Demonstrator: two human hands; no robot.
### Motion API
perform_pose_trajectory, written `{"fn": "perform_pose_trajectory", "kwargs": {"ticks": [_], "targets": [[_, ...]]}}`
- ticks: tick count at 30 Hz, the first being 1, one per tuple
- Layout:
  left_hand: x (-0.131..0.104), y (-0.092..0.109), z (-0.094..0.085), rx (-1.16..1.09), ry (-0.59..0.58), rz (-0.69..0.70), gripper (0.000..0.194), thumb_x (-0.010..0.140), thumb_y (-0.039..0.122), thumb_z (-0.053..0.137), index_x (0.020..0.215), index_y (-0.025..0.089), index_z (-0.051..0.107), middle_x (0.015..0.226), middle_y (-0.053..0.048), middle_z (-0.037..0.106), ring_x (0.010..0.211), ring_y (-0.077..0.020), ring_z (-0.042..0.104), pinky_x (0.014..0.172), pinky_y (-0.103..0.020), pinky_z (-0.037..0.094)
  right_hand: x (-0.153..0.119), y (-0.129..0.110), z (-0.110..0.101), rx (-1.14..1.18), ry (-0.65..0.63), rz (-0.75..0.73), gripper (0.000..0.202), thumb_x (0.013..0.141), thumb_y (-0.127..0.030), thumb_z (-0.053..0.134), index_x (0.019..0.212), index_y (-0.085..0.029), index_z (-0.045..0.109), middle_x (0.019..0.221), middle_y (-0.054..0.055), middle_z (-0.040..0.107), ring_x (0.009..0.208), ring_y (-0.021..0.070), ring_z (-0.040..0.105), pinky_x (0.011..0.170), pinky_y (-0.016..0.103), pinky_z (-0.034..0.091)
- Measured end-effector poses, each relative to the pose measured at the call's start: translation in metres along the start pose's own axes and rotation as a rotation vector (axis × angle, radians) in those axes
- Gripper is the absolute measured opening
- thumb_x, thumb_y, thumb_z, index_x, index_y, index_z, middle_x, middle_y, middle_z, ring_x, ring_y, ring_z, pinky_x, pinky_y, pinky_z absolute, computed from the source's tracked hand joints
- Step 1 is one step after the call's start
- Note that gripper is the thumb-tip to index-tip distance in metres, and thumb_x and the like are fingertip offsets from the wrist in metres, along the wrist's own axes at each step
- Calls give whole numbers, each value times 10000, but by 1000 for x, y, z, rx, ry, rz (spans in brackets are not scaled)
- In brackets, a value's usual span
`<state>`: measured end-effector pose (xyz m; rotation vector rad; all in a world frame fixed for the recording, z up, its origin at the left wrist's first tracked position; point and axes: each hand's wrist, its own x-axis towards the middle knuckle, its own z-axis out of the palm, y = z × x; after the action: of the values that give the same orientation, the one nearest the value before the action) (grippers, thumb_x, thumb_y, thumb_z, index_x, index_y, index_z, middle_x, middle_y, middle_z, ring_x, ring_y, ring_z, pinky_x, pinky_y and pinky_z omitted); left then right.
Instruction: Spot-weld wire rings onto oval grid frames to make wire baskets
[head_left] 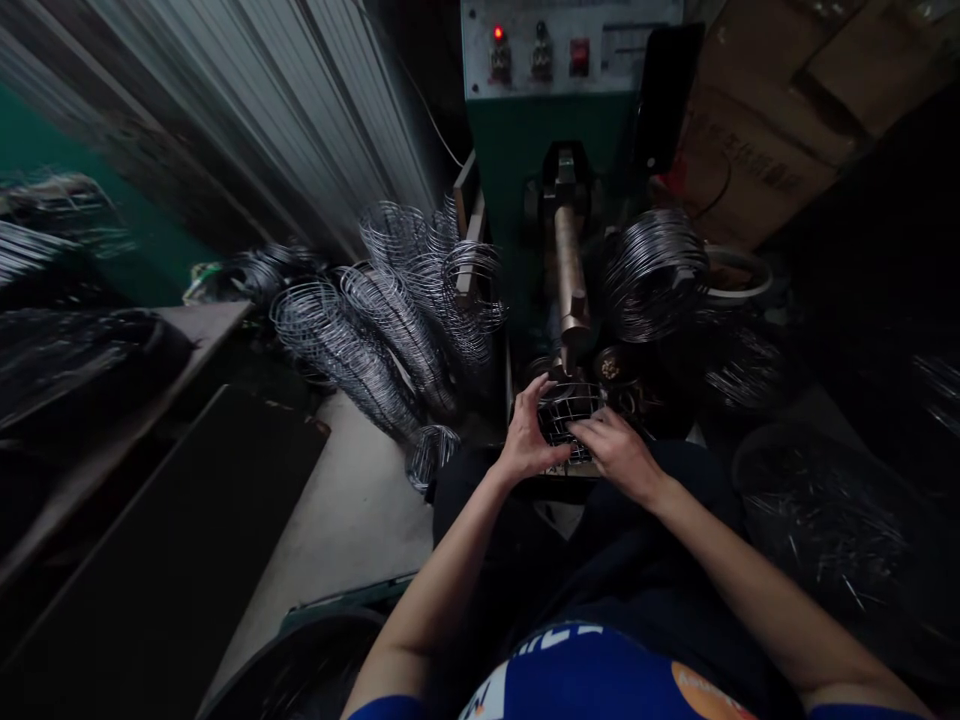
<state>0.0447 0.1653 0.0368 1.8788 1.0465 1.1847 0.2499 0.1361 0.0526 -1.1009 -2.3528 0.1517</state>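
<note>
Both hands, left hand [525, 445] and right hand [615, 455], grip a wire cage [568, 408] at centre frame beneath the copper rod [570, 270]; fingers risk pinching if the rod descends.

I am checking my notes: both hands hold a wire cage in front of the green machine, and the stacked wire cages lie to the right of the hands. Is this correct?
Not quite. In the head view the stacked cages lie to the left of the hands, not the right. The rest holds: left hand and right hand hold a wire cage before the green machine.
</note>
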Motion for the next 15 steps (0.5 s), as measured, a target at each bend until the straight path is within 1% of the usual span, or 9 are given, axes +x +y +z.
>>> {"fn": "perform_pose_trajectory", "kwargs": {"ticks": [2, 6, 11, 15], "targets": [[1, 0, 2, -9, 4, -1, 1153, 593, 169, 875, 1538, 285, 226, 1482, -137, 496, 1405, -345, 462, 1199, -543, 360, -3, 0, 1, -6, 22, -7, 362, 965, -93, 494, 1244, -185, 707, 1109, 116, 742, 979, 269, 621, 890, 460, 578], [5, -2, 5, -51, 25, -4, 1147, 608, 210, 887, 1542, 276, 226, 1482, -144, 479, 1403, -338, 466, 1195, -533, 371, -2, 5, 0, 62, 88, -4, 338, 978, -125, 520, 1248, -201, 709, 1110, 99, 750, 1015, 262, 625, 903, 449, 580], [18, -9, 7, -117, 58, 25, 1131, 608, 211, 886, 1535, 272, 241, 1465, -145, 474, 1396, -330, 476, 1192, -524, 374, 9, 20, 2, 18, 138, -39, 329, 974, -102, 510, 1208, -187, 725, 1097, 90, 759, 1008, 261, 643, 919, 447, 576], [27, -15, 6, -94, 68, 27, 1139, 606, 222, 889, 1541, 291, 243, 1464, -135, 485, 1387, -332, 479, 1184, -539, 379, 18, 28, 4, -13, 146, -71, 333, 977, -96, 498, 1203, -185, 727, 1099, 91, 760, 1013, 258, 661, 937, 451, 573]]}}
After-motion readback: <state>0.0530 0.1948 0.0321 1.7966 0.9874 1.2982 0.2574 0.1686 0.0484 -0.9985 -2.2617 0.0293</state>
